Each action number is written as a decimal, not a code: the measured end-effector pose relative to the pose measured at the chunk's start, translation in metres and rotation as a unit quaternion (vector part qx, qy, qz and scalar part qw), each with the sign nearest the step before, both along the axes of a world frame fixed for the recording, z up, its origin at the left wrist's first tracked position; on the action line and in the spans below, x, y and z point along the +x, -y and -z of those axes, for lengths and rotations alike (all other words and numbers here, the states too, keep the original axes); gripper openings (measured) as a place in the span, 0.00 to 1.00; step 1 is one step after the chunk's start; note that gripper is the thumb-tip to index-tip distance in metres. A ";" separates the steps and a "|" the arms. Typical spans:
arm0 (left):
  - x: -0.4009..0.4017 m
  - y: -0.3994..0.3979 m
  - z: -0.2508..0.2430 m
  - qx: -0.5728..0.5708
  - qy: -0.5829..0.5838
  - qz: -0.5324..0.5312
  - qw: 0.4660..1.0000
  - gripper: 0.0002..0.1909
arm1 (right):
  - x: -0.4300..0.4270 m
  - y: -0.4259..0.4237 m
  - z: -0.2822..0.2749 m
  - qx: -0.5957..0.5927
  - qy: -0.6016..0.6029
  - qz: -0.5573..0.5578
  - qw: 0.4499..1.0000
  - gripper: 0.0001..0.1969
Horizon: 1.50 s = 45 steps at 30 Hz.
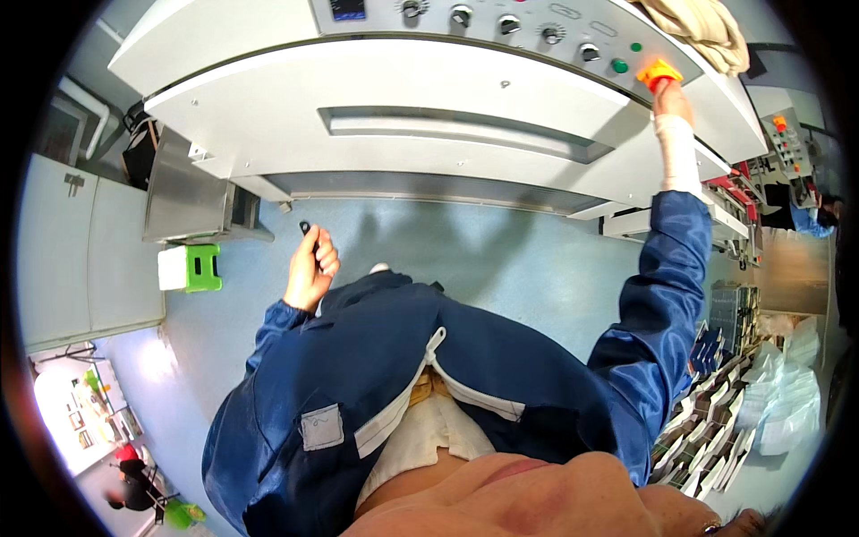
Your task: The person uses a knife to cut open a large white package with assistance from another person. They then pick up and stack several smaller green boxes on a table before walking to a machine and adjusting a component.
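Observation:
My right hand [671,104] reaches up to the right end of a machine's control panel [483,30]. Its fingers are on the red knob [656,82] of a switch with a yellow surround [661,69], probably an emergency stop. Low on the left, in front of my body, my left hand [314,267] is closed around a small black object [305,228]. Only that object's end, with a light spot on it, shows above the thumb. Selector knobs [509,25] and a green button [619,66] sit left of my right hand.
The white machine housing [268,127] spans the front, with a recessed slot [470,134]. A metal cabinet [184,188] and a green-and-white stool [194,267] stand left. Beige cloth [711,30] lies atop the machine. Racked parts [711,416] and plastic bags [782,403] are right. Other people are farther off.

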<state>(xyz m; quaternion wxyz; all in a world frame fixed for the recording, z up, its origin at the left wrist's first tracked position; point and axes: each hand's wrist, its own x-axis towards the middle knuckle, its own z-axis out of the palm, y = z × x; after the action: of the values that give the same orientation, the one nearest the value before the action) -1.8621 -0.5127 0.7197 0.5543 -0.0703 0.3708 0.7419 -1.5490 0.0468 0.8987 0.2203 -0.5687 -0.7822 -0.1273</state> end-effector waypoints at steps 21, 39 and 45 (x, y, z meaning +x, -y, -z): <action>-0.015 -0.052 0.032 -0.020 0.015 0.077 0.997 0.13 | -0.021 0.036 0.006 -0.060 -0.279 0.044 0.957 0.21; 0.021 -0.107 0.022 -0.017 -0.014 0.157 0.987 0.12 | 0.284 0.071 -0.126 0.023 -0.163 0.170 0.972 0.30; 0.115 -0.146 0.031 -0.032 0.030 0.189 0.981 0.13 | 0.326 0.154 -0.004 -0.082 -0.025 0.138 0.987 0.17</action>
<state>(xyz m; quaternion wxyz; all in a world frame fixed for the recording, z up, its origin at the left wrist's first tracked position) -1.7468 -0.3671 0.6888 0.6927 -0.0391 0.3844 0.6090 -1.2227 -0.1071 0.9023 0.1730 -0.6906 -0.6980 -0.0777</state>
